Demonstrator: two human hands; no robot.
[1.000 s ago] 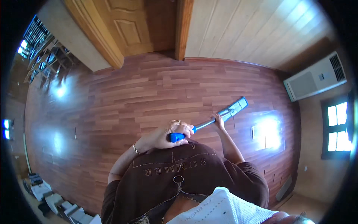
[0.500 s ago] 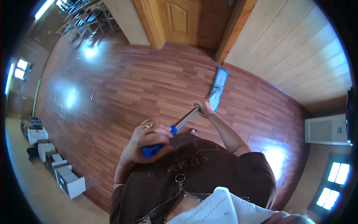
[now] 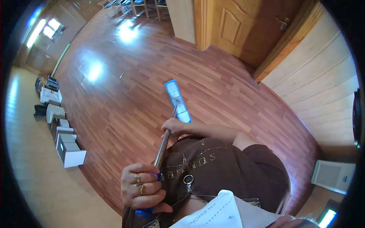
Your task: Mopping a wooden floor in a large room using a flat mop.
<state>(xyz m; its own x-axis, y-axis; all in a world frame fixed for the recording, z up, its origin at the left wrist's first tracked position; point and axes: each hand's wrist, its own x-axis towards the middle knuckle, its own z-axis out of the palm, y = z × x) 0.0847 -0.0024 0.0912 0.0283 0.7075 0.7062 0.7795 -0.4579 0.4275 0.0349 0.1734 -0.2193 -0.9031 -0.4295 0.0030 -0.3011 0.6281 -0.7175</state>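
Item under inspection: one flat mop (image 3: 163,144), slanting away from the wearer's chest, its pale-blue head (image 3: 172,89) over the wood-plank floor (image 3: 114,114) ahead, apparently resting on it. The door (image 3: 231,28) stands beyond, to the right.

Left hand (image 3: 143,186): fingers closed around the blue grip (image 3: 144,211) at the upper end, thumb wrapped beneath; rings (image 3: 140,186) are worn. Right hand (image 3: 173,127): fingers curled around the metal pole (image 3: 161,151) farther down, short of the head. Neither hand touches the head.

Handling assessment: the pole looks stiff and slim, probably light, with most of the weight likely at the far end. Bare metal may prove slippery—more so if damp. The head appears to be a rigid plate; any cloth beneath is hidden. The bracket (image 3: 176,102) likely swivels and seems the weakest point.

Recommended hold: blue grip for steering, mid-pole for pressure—keep fingers off the bracket.
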